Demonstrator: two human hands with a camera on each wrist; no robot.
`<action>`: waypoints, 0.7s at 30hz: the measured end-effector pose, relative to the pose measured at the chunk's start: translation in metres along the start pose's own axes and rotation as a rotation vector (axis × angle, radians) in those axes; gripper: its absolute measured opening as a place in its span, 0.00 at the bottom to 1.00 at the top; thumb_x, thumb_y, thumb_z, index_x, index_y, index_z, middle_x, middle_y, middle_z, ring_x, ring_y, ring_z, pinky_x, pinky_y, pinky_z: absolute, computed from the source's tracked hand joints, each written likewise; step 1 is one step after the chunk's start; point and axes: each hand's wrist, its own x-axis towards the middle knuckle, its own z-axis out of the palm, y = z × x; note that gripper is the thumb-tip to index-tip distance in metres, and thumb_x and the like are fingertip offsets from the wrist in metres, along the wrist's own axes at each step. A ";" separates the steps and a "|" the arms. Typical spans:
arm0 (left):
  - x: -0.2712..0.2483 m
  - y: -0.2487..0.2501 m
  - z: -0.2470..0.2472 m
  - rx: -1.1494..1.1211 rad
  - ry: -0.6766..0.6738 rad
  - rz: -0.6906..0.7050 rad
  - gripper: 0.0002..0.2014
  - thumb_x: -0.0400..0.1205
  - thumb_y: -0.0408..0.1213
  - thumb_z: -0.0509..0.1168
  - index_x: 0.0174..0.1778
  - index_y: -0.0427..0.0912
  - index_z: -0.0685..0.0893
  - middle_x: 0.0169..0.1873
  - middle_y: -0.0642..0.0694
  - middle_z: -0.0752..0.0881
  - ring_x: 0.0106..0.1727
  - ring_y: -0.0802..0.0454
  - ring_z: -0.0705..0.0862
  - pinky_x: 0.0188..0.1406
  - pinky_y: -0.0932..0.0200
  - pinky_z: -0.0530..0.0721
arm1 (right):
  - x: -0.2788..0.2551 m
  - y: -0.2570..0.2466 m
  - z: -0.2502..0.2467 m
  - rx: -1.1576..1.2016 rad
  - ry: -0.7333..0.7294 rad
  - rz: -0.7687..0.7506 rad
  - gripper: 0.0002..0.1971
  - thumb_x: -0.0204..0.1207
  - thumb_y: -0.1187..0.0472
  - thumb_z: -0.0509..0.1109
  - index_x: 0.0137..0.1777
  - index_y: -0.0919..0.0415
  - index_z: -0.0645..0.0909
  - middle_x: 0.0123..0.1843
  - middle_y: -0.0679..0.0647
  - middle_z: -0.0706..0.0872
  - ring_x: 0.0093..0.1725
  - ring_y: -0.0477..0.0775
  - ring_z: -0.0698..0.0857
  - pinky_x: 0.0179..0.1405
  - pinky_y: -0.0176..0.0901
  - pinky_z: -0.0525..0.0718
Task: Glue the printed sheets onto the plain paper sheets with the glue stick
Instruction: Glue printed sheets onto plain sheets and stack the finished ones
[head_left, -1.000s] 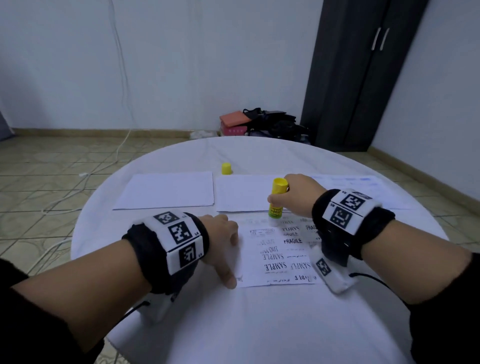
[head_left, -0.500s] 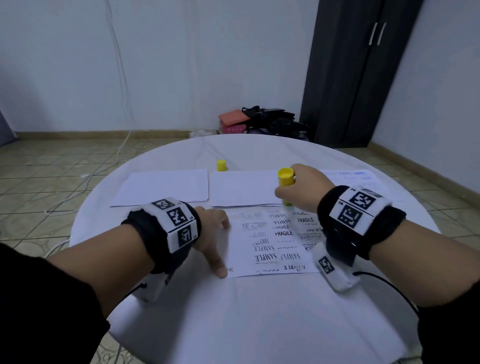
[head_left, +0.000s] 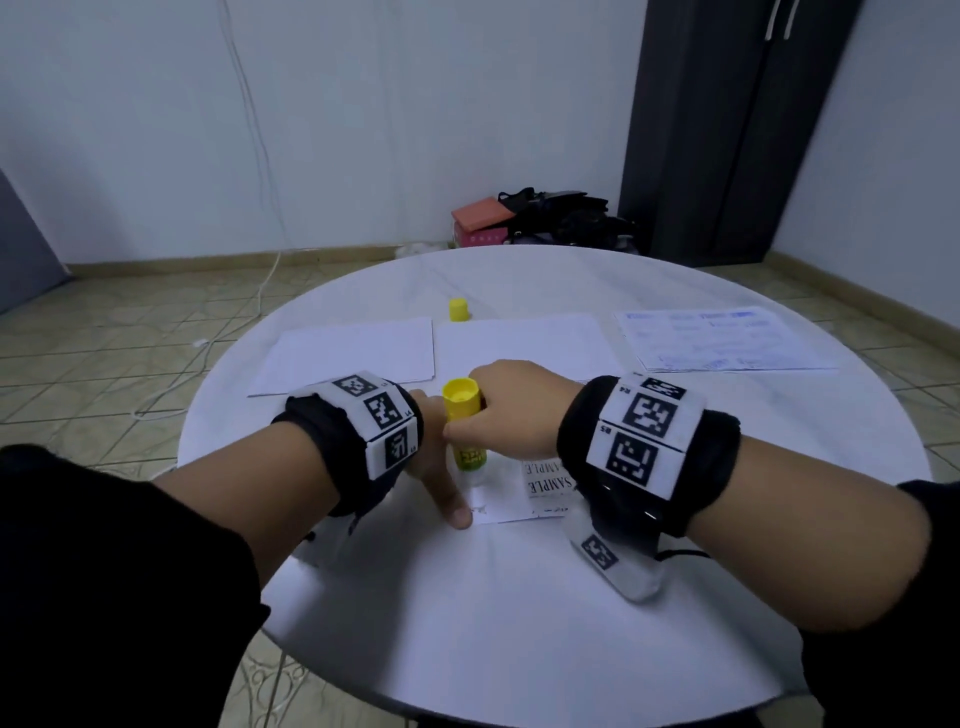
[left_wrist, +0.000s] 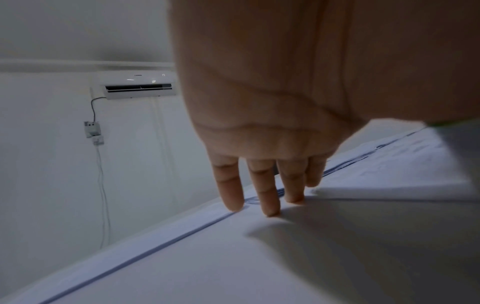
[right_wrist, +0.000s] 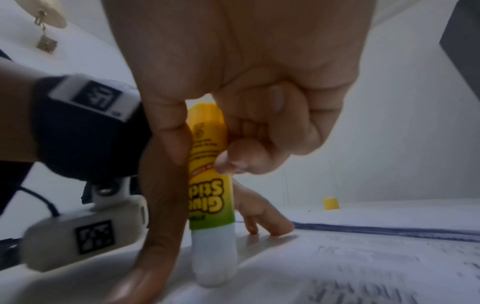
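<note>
My right hand (head_left: 485, 415) grips a yellow and green glue stick (head_left: 464, 427) (right_wrist: 210, 195), its white glue end down on the printed sheet (head_left: 545, 483) (right_wrist: 363, 267) near that sheet's left edge. My left hand (head_left: 441, 483) (left_wrist: 262, 195) presses straight fingertips on the sheet's left part, thumb at its near left corner. Two plain sheets (head_left: 353, 351) (head_left: 524, 340) lie side by side beyond it. The yellow cap (head_left: 459, 309) (right_wrist: 331, 203) stands behind them. My arms hide most of the printed sheet.
The round white table (head_left: 519, 623) carries another printed sheet (head_left: 722, 338) at the right rear. On the floor behind lie a pink box and dark bags (head_left: 545, 218), beside a dark wardrobe (head_left: 727, 130). A cable (head_left: 249, 156) hangs down the wall.
My right hand has carried the glue stick from the sheet's far edge leftward and nearer, down to the left part by my left hand. The left hand keeps pressing the sheet.
</note>
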 end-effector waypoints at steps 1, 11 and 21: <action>-0.001 0.001 -0.001 -0.006 -0.004 0.016 0.39 0.68 0.54 0.78 0.74 0.50 0.73 0.68 0.48 0.76 0.68 0.45 0.75 0.60 0.58 0.72 | -0.004 -0.001 0.000 0.005 -0.014 -0.012 0.14 0.75 0.53 0.67 0.32 0.59 0.73 0.36 0.54 0.79 0.38 0.53 0.78 0.33 0.43 0.73; 0.003 0.007 -0.002 0.086 0.004 0.031 0.46 0.61 0.59 0.80 0.75 0.54 0.70 0.67 0.50 0.76 0.68 0.45 0.75 0.61 0.57 0.72 | -0.031 0.007 -0.003 0.025 -0.032 -0.016 0.12 0.72 0.54 0.68 0.32 0.57 0.71 0.33 0.51 0.77 0.33 0.51 0.75 0.31 0.42 0.71; 0.015 0.015 -0.007 0.144 -0.023 -0.130 0.54 0.56 0.56 0.84 0.76 0.51 0.65 0.69 0.51 0.76 0.66 0.49 0.78 0.62 0.59 0.75 | -0.070 0.062 -0.028 0.025 0.010 0.155 0.12 0.71 0.54 0.69 0.32 0.56 0.70 0.33 0.49 0.76 0.32 0.49 0.74 0.32 0.42 0.71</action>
